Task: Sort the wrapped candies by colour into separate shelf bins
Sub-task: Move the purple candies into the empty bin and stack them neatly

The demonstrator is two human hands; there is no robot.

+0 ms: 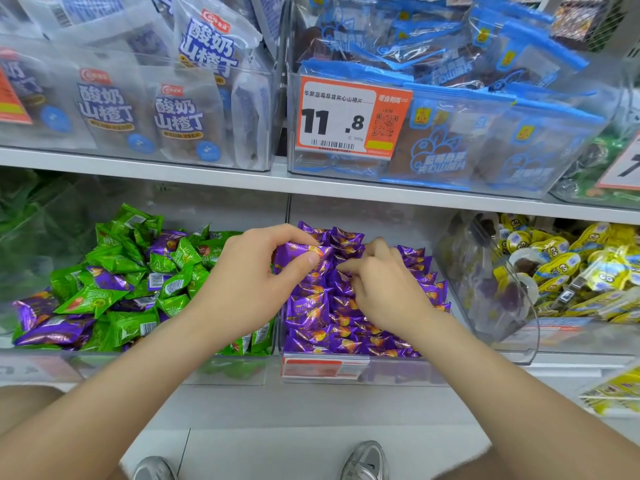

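Observation:
On the lower shelf, a clear left bin (pixel 138 370) holds green candies (pixel 117 261) mixed with several purple ones (pixel 52 329). The middle bin (pixel 381 370) is filled with purple candies (pixel 346 327) only. My left hand (pixel 256 282) hovers over the divide between the two bins and pinches a purple candy (pixel 301 252) between thumb and fingers. My right hand (pixel 384 285) rests on the purple pile with its fingers curled down among the wrappers; whether it grips one is hidden.
A clear bin (pixel 519 341) of yellow wrapped sweets (pixel 588 268) stands to the right. The shelf above carries bins of white bags (pixel 110 109) and blue bags (pixel 485 133) with an orange price tag (pixel 349 116). The shelf edge (pixel 242 181) runs overhead. My shoes (pixel 367 460) are on the floor below.

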